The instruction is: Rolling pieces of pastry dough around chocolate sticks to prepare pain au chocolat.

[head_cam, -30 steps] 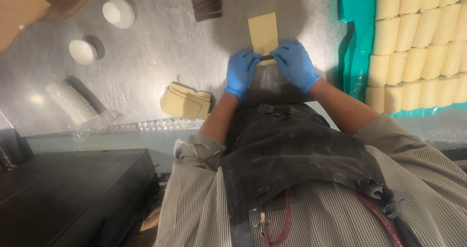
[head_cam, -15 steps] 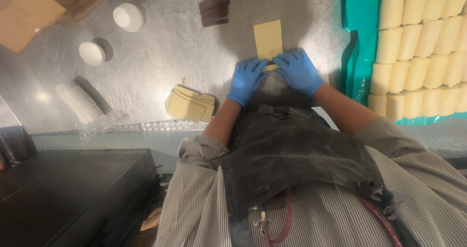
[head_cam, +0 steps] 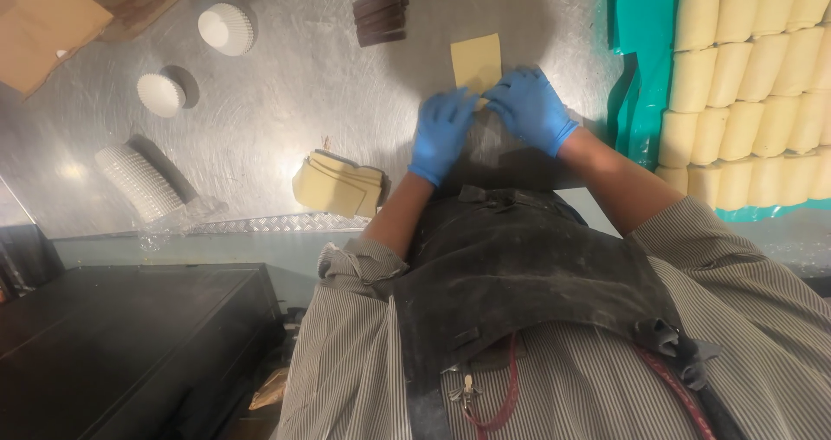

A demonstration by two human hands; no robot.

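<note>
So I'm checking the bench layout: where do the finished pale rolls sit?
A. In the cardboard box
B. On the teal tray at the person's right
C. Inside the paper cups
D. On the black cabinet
B: the rolls lie in rows on the teal tray, on the side of the right hand, while both hands work a dough sheet on the steel table.
</note>
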